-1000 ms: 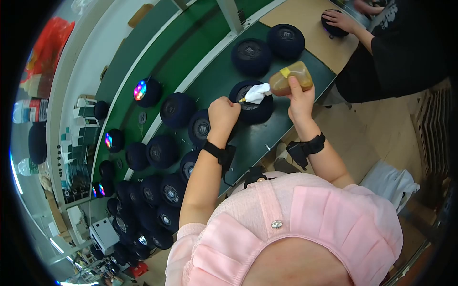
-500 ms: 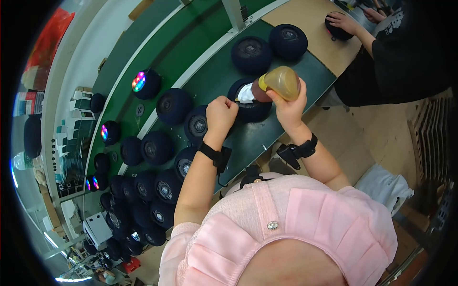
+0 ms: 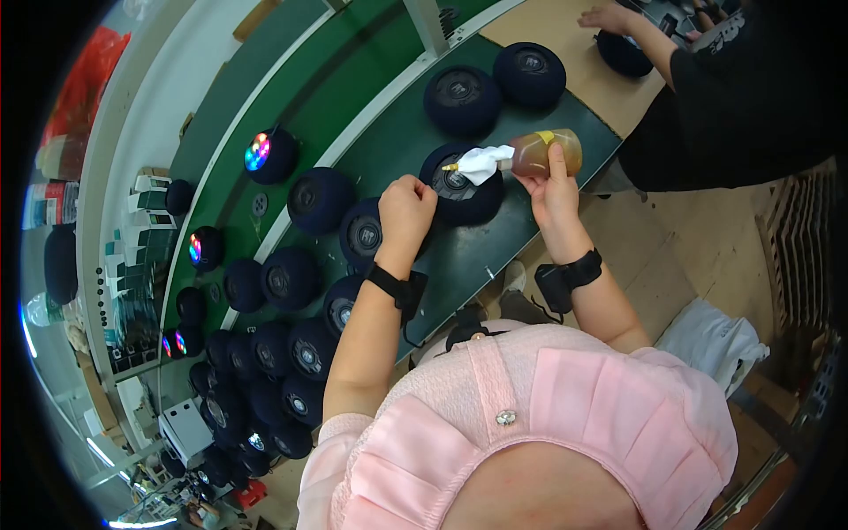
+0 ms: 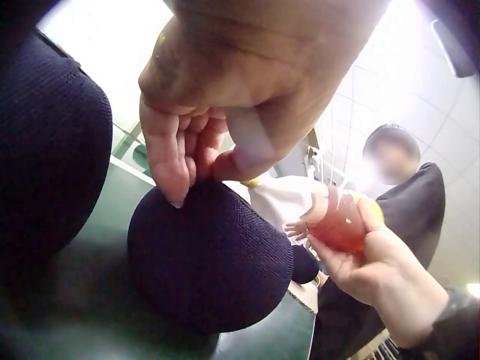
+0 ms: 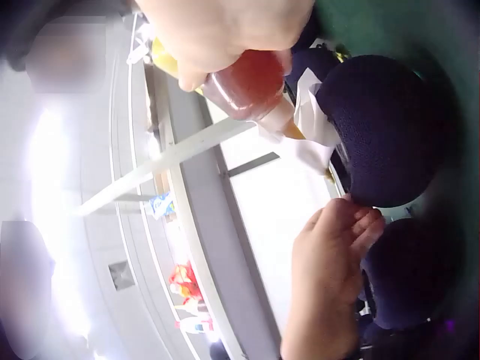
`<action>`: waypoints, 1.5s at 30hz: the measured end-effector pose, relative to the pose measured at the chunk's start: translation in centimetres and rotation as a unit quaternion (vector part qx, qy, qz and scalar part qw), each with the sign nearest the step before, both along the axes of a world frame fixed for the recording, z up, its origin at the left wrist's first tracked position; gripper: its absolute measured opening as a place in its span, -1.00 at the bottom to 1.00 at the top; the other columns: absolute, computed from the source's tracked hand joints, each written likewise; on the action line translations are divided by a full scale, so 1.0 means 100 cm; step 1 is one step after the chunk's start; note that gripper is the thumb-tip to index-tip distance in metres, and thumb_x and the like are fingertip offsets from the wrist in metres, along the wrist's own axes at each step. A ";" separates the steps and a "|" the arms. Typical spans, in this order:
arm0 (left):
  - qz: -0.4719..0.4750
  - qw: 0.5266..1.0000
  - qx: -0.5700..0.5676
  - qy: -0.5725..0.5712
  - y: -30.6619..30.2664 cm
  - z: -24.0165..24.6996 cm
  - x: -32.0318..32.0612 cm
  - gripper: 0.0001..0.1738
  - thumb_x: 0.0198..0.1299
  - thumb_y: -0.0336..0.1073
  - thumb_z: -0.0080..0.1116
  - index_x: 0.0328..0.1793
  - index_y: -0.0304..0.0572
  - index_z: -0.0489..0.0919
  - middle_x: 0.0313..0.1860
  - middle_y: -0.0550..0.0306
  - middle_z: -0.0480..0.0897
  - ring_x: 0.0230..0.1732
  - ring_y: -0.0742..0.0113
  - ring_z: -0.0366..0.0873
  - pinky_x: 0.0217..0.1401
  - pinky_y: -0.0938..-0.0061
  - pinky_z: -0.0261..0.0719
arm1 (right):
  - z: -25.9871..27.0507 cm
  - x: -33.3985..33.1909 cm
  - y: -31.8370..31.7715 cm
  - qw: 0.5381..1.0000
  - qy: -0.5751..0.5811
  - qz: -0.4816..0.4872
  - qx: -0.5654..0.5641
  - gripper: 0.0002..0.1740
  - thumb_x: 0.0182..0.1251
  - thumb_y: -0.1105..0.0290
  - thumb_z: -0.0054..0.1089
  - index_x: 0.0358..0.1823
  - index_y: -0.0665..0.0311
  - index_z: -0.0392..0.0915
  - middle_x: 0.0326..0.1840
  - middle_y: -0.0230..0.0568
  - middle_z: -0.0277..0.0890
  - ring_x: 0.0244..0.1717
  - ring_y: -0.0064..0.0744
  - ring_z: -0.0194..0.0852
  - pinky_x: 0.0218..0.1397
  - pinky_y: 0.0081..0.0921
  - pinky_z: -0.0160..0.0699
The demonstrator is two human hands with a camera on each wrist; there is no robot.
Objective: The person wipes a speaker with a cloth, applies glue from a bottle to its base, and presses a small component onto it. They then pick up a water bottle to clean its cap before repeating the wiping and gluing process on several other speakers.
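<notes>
A squeeze bottle of amber liquid, white paper or cloth wrapped round its neck, lies nearly level in my right hand. Its yellowish tip stands over the face of a round speaker covered in navy fabric, on the bench. My left hand pinches that speaker's near-left rim. In the left wrist view the fingertips press on the fabric edge. From the right wrist view, the right fingers wrap the bottle's reddish body and the left hand is at the rim below.
Two more speakers stand behind, and several others crowd the dark green bench to the left. Speakers with coloured lights are on the green strip. Another person works at the far right by a dark speaker. A metal post rises behind.
The bottle was tipped up with its base raised half a second ago; now it lies lower and further right. The left hand stays at the rim. The other person's hand has lifted off their speaker.
</notes>
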State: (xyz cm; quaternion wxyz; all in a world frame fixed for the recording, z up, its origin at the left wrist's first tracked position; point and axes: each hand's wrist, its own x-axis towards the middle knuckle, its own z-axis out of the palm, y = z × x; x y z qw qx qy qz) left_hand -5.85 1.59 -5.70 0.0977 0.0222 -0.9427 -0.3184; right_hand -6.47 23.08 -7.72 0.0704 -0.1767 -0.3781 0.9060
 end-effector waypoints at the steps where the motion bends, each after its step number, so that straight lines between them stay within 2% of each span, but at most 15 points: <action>1: -0.014 1.000 0.002 0.011 -0.005 0.005 0.001 -0.86 -0.09 -0.37 0.13 -0.53 -0.33 0.52 -0.57 -0.10 0.54 -0.49 0.02 0.53 -0.37 0.29 0.48 | 0.005 0.004 -0.002 0.996 -0.030 0.032 -0.073 -0.47 0.28 0.07 0.07 0.13 0.25 0.24 -0.05 -0.16 0.47 -0.06 -0.25 0.49 0.07 -0.22 0.48; 2: -0.028 0.999 0.002 0.020 -0.005 0.006 -0.002 -0.89 -0.09 -0.41 0.12 -0.54 -0.32 0.50 -0.54 -0.12 0.53 -0.44 -0.03 0.52 -0.33 0.22 0.47 | 0.008 0.007 -0.004 0.993 -0.058 0.026 -0.102 -0.43 0.29 0.00 0.01 0.16 0.24 0.21 0.08 -0.12 0.37 0.09 -0.21 0.38 0.14 -0.17 0.41; 8: -0.086 0.993 0.007 0.078 -0.014 0.004 -0.019 -0.87 -0.03 -0.36 0.16 -0.44 -0.29 0.53 -0.42 -0.07 0.56 -0.33 -0.01 0.52 -0.22 0.26 0.47 | 0.018 0.013 -0.003 0.970 -0.134 0.022 -0.200 -0.39 0.29 -0.03 0.00 0.20 0.22 0.17 0.22 -0.15 0.21 0.25 -0.21 0.19 0.23 -0.14 0.32; 10: -0.075 0.993 0.026 0.090 -0.008 0.009 -0.015 -0.83 -0.02 -0.32 0.18 -0.39 -0.29 0.53 -0.40 -0.07 0.56 -0.31 0.00 0.52 -0.20 0.27 0.48 | 0.018 0.016 0.002 0.977 -0.118 0.027 -0.176 -0.39 0.29 -0.02 0.01 0.20 0.22 0.17 0.20 -0.15 0.23 0.23 -0.21 0.22 0.22 -0.13 0.33; 12: 0.047 0.997 0.052 -0.015 0.007 0.024 0.006 -0.67 -0.04 -0.19 0.25 -0.26 -0.30 0.51 -0.33 -0.07 0.55 -0.24 0.02 0.53 -0.16 0.29 0.48 | 0.018 0.017 0.007 0.983 -0.097 0.031 -0.150 -0.39 0.28 -0.01 0.02 0.21 0.22 0.17 0.19 -0.15 0.26 0.21 -0.21 0.25 0.21 -0.13 0.35; 13: 0.042 0.994 0.080 -0.061 0.011 0.023 0.016 -0.49 -0.09 -0.11 0.30 -0.11 -0.31 0.44 -0.17 -0.12 0.49 -0.15 0.00 0.50 -0.11 0.27 0.47 | 0.017 0.019 0.009 0.989 -0.069 0.033 -0.127 -0.40 0.28 0.00 0.03 0.19 0.22 0.18 0.16 -0.14 0.28 0.19 -0.21 0.28 0.19 -0.13 0.37; 19: 0.114 0.986 0.113 -0.042 0.023 -0.006 0.025 -0.44 -0.14 -0.18 0.30 -0.05 -0.29 0.34 -0.04 -0.14 0.35 -0.08 -0.06 0.43 -0.03 0.25 0.42 | 0.026 0.022 0.006 0.999 0.002 0.004 -0.052 -0.49 0.29 0.10 0.07 0.13 0.24 0.23 0.05 -0.15 0.38 0.03 -0.22 0.44 0.00 -0.21 0.54; 22: 0.114 0.974 0.182 -0.074 0.016 0.000 0.024 -0.51 -0.16 -0.28 0.26 -0.09 -0.29 0.34 -0.11 -0.11 0.36 -0.14 0.00 0.45 -0.09 0.32 0.44 | 0.039 0.023 -0.001 0.999 0.045 -0.016 0.007 -0.53 0.27 0.17 0.10 0.09 0.27 0.26 -0.01 -0.16 0.41 -0.06 -0.27 0.50 -0.12 -0.30 0.61; 26: 0.089 0.987 0.103 -0.086 0.010 0.024 0.027 -0.64 -0.21 -0.36 0.20 -0.22 -0.27 0.42 -0.32 -0.03 0.49 -0.31 0.12 0.51 -0.24 0.38 0.48 | 0.040 0.026 -0.002 0.991 0.104 -0.011 0.084 -0.58 0.31 0.20 0.06 0.07 0.30 0.29 -0.04 -0.15 0.44 -0.08 -0.28 0.52 -0.09 -0.33 0.61; 30: 0.061 0.995 0.067 -0.039 0.007 0.028 0.024 -0.79 -0.18 -0.41 0.15 -0.34 -0.27 0.49 -0.58 0.09 0.57 -0.50 0.26 0.56 -0.36 0.46 0.51 | 0.039 0.025 -0.004 0.994 0.100 -0.034 0.034 -0.61 0.25 0.25 0.14 0.00 0.32 0.34 -0.12 -0.18 0.47 -0.14 -0.32 0.54 -0.18 -0.38 0.64; 37: 0.048 0.999 -0.012 0.007 0.002 0.030 0.023 -0.80 -0.19 -0.48 0.14 -0.40 -0.27 0.37 -0.60 0.09 0.57 -0.54 0.30 0.56 -0.41 0.50 0.50 | 0.044 0.030 -0.011 0.992 0.108 -0.029 0.054 -0.59 0.20 0.31 0.21 0.00 0.34 0.33 -0.10 -0.20 0.45 -0.15 -0.37 0.51 -0.14 -0.40 0.60; 39: 0.059 0.990 0.129 -0.005 -0.009 0.020 0.021 -0.76 -0.18 -0.49 0.13 -0.41 -0.23 0.30 -0.66 0.05 0.52 -0.58 0.21 0.54 -0.44 0.43 0.47 | 0.040 0.029 -0.015 0.989 0.119 -0.039 0.077 -0.56 0.16 0.33 0.26 0.00 0.35 0.32 -0.10 -0.21 0.44 -0.13 -0.40 0.49 -0.10 -0.43 0.57; 40: 0.056 0.986 0.155 -0.002 -0.011 0.017 0.020 -0.74 -0.18 -0.51 0.14 -0.41 -0.22 0.27 -0.67 0.09 0.50 -0.61 0.28 0.51 -0.46 0.48 0.45 | 0.037 0.028 -0.018 0.977 0.134 -0.062 0.155 -0.51 0.12 0.34 0.30 0.01 0.37 0.31 -0.09 -0.21 0.44 -0.11 -0.43 0.46 -0.04 -0.46 0.51; 41: 0.057 0.986 0.154 -0.002 -0.013 0.013 0.020 -0.74 -0.18 -0.51 0.14 -0.41 -0.22 0.27 -0.67 0.09 0.50 -0.61 0.28 0.51 -0.46 0.48 0.45 | 0.035 0.027 -0.021 0.957 0.149 -0.084 0.232 -0.46 0.08 0.35 0.35 0.02 0.39 0.29 -0.08 -0.22 0.43 -0.09 -0.46 0.43 0.01 -0.50 0.45; 45: 0.055 0.985 0.162 -0.008 -0.016 0.015 0.023 -0.73 -0.17 -0.50 0.15 -0.41 -0.22 0.27 -0.68 0.12 0.48 -0.63 0.33 0.48 -0.48 0.50 0.44 | 0.044 0.029 -0.036 0.951 0.177 -0.062 0.244 -0.32 -0.02 0.31 0.44 0.06 0.41 0.24 -0.04 -0.21 0.41 -0.03 -0.46 0.40 0.08 -0.54 0.37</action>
